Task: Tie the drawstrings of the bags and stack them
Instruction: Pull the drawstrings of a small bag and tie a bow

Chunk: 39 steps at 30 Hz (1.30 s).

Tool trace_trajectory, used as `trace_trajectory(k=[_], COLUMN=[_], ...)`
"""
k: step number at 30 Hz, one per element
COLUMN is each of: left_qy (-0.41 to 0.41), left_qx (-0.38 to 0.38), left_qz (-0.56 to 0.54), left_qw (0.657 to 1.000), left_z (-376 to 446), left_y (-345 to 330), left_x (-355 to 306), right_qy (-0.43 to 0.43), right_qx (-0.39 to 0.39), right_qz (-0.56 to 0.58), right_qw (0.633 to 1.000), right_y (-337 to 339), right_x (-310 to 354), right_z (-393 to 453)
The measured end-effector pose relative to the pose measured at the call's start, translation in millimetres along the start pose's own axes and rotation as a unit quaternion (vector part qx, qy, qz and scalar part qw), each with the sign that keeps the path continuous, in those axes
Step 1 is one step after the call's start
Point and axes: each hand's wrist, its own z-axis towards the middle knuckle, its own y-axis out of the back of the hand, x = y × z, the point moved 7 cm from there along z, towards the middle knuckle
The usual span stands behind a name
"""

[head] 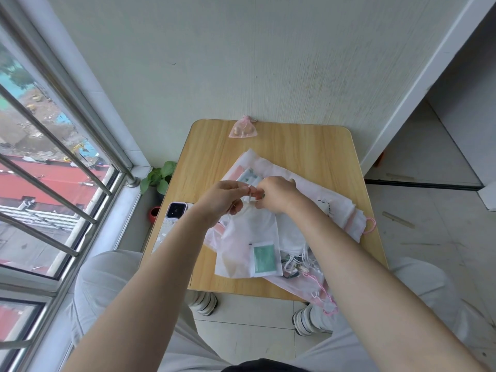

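With my left hand [222, 196] and right hand [273, 193] both pinching the thin white drawstring [250, 196] above the bag [249, 237], I judge a slipped pinch would undo the half-formed knot.

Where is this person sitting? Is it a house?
Probably a home, in a corner high up by a barred window overlooking rooftops. A small wooden table stands against the wall, with a potted plant on the tiled floor.

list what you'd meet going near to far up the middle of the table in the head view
green packet → white drawstring bag → the two hands, left hand and right hand, pinching its white drawstring → bare wood of the table → small pink pouch by the wall
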Motion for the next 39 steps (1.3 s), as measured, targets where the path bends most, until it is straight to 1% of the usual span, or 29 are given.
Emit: trace_trajectory(k=[2, 6, 8, 11, 13, 15, 18, 21, 24, 27, 30, 32, 34, 35, 36, 39], left_qy=[0.001, 0.014, 0.018, 0.029, 0.029, 0.022, 0.010, 0.007, 0.011, 0.011, -0.007, -0.008, -0.006, -0.005, -0.002, 0.025], left_qx=[-0.016, -0.095, -0.123, -0.151, -0.152, -0.148, -0.162, -0.173, -0.144, -0.097, -0.078, -0.085, -0.085, -0.085, -0.082, -0.063], left_qz=[0.017, 0.098, 0.125, 0.184, 0.200, 0.194, 0.191, 0.186, 0.188, 0.168, 0.219, 0.227, 0.204, 0.189, 0.172, 0.113], left_qw=[1.000, 0.991, 0.984, 0.971, 0.968, 0.970, 0.968, 0.967, 0.972, 0.981, 0.973, 0.970, 0.975, 0.978, 0.982, 0.991], left_z=[1.0, 2.0, 3.6, 6.9, 7.9, 8.2, 7.4, 6.2, 4.7, 3.7, 4.9, 6.4, 6.8, 6.6, 6.3, 6.9], left_y=[0.7, 7.3, 7.9, 8.0, 6.7, 6.2, 8.3, 9.3, 4.5, -1.8, -5.1, -3.3, -2.7, -1.6, -0.2, 3.4], left_x=[0.0, 0.1, 0.5, 0.6, 0.1, -0.2, -0.4, 0.0, 0.3, 0.7, 1.1, 1.5, 1.9, 1.7, 1.6, 5.6], right_qy=[-0.001, -0.002, 0.001, 0.005, 0.001, -0.002, -0.010, -0.017, -0.026, -0.025, -0.010, 0.003, 0.020, 0.030, 0.034, 0.025], right_qx=[-0.001, -0.002, 0.000, -0.003, -0.005, 0.017, 0.059, 0.063, 0.032, 0.002, -0.015, -0.030, -0.038, -0.046, -0.057, -0.062], right_qz=[-0.001, 0.016, 0.013, 0.012, 0.026, 0.074, 0.180, 0.238, 0.324, 0.372, 0.435, 0.491, 0.560, 0.575, 0.569, 0.479], right_qw=[1.000, 1.000, 1.000, 1.000, 1.000, 0.997, 0.982, 0.969, 0.945, 0.928, 0.900, 0.871, 0.827, 0.816, 0.820, 0.875], right_y=[-0.8, -2.4, -2.4, -1.3, 0.8, 0.6, -1.0, 0.5, 6.0, 11.9, 16.1, 21.9, 25.9, 27.5, 27.8, 19.5], right_x=[-0.5, 1.1, 2.9, 3.9, 3.0, 3.0, 1.4, -1.0, -2.6, -2.5, 3.0, 8.2, 9.7, 8.4, 5.4, -4.3], right_z=[0.0, -0.1, -1.7, -2.5, -2.5, -4.0, -6.7, -8.9, -9.0, -8.6, -8.2, -9.5, -8.4, -6.5, -5.1, -4.4])
